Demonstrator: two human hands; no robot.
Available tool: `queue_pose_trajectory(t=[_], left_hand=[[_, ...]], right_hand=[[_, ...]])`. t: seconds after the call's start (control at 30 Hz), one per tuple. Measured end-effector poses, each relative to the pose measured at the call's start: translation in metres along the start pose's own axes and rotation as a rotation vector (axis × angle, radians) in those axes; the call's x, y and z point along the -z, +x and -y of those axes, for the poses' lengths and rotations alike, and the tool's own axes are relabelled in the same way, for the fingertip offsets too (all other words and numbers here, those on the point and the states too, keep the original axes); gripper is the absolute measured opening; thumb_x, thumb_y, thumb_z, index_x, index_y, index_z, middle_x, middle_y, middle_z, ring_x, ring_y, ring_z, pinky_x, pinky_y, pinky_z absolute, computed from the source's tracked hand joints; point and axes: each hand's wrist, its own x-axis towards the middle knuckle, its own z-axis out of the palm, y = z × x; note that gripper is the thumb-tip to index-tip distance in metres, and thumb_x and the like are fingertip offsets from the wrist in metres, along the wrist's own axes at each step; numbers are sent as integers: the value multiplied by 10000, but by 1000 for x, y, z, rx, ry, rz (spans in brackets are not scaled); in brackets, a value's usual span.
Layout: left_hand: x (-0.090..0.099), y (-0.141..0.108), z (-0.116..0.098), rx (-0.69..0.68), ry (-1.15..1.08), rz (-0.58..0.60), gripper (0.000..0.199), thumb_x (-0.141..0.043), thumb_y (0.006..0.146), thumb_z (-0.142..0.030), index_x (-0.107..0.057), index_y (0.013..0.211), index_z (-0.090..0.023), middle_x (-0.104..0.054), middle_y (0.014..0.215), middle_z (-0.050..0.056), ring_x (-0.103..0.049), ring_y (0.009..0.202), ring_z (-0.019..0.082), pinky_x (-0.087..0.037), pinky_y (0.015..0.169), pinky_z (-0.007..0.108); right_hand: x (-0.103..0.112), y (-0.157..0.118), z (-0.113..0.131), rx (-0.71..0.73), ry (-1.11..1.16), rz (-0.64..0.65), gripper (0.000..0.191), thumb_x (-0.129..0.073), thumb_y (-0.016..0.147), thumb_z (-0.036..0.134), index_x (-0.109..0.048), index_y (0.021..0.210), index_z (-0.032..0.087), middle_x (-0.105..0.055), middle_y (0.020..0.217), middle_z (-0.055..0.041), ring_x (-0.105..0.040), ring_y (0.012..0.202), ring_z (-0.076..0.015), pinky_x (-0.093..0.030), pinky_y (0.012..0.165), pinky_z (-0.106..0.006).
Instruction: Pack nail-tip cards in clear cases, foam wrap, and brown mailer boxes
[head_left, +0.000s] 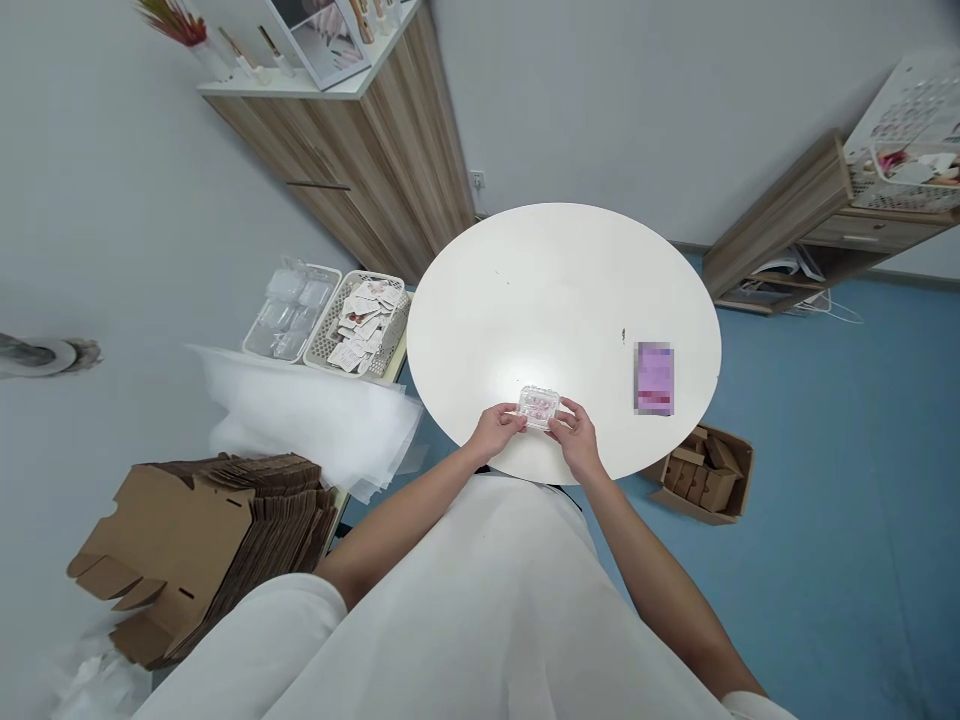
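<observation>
A small clear plastic case (538, 407) with pinkish pieces inside is held level over the near edge of the round white table (562, 290). My left hand (497, 430) grips its left side between thumb and fingers. On the right side, my right hand (576, 436) pinches the same case, thumb at the near corner. Farther right on the table lies a purple rectangular item (655, 379), its surface blurred out.
Left of the table are a white basket of cards (322, 345), a basket of clear cases (259, 340), translucent sheets (300, 410) and stacked flat cardboard (180, 530). An open carton (739, 490) with small brown boxes stands on the floor at right. Wooden cabinets (397, 130) stand behind.
</observation>
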Motion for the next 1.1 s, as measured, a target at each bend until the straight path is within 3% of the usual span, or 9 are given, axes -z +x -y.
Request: queue_pose_trajectory(t=[0.13, 0.23, 0.37, 0.5, 0.67, 0.8, 0.93, 1.1], left_hand=[[11, -4, -3, -49, 34, -120, 478, -640, 704, -343, -512, 1133, -175, -587, 1058, 106, -579, 881, 170, -426, 830, 338], [27, -6, -5, -114, 70, -135, 464, -653, 689, -326, -536, 1120, -201, -513, 1180, 100, -531, 969, 185, -440, 825, 322], [54, -4, -8, -162, 94, -115, 465, -654, 685, -278, -540, 1131, -207, -522, 1130, 91, -512, 976, 186, -449, 829, 328], [88, 3, -11, -194, 114, -139, 479, -644, 692, -265, -526, 1155, -219, -500, 1123, 86, -501, 991, 185, -431, 863, 335], [137, 20, -15, -195, 109, -227, 525, -638, 692, -250, -488, 1195, -218, -436, 1154, 89, -481, 1014, 186, -434, 848, 322], [175, 41, -18, -165, 153, -296, 550, -645, 682, -259, -480, 1205, -221, -402, 1157, 89, -468, 1027, 195, -435, 822, 303], [203, 63, -21, -100, 200, -294, 556, -618, 701, -258, -455, 1229, -197, -395, 1169, 106, -460, 1035, 209, -427, 818, 307], [221, 84, -16, -54, 236, -284, 591, -595, 718, -277, -399, 1269, -187, -383, 1201, 119, -455, 1058, 213, -411, 845, 311]], right_hand=[[-11, 4, -3, -13, -27, -21, 536, -627, 654, 344, -424, 1139, 244, -596, 971, -43, -596, 866, -179, -506, 776, -380], [-24, 9, -5, -24, -52, -18, 513, -627, 652, 344, -431, 1115, 244, -596, 973, -43, -589, 882, -184, -501, 785, -386], [-53, 20, -9, -39, -77, 10, 471, -625, 652, 345, -433, 1070, 245, -595, 981, -43, -588, 892, -187, -496, 782, -382], [-95, 34, -12, -28, -127, 0, 456, -608, 667, 344, -423, 1072, 248, -584, 999, -51, -587, 884, -183, -471, 812, -386], [-155, 58, -13, -2, -229, 13, 493, -608, 655, 312, -438, 1114, 249, -498, 1165, -65, -524, 999, -181, -419, 885, -362], [-194, 82, -16, -39, -361, -18, 573, -616, 628, 309, -440, 1170, 253, -435, 1212, -66, -448, 1059, -200, -432, 853, -338], [-219, 106, -21, -96, -427, -5, 636, -616, 613, 306, -427, 1216, 235, -447, 1174, -70, -450, 1007, -202, -433, 835, -338], [-237, 128, -23, -92, -449, 8, 649, -603, 613, 304, -423, 1231, 224, -444, 1177, -64, -461, 974, -187, -427, 831, -327]])
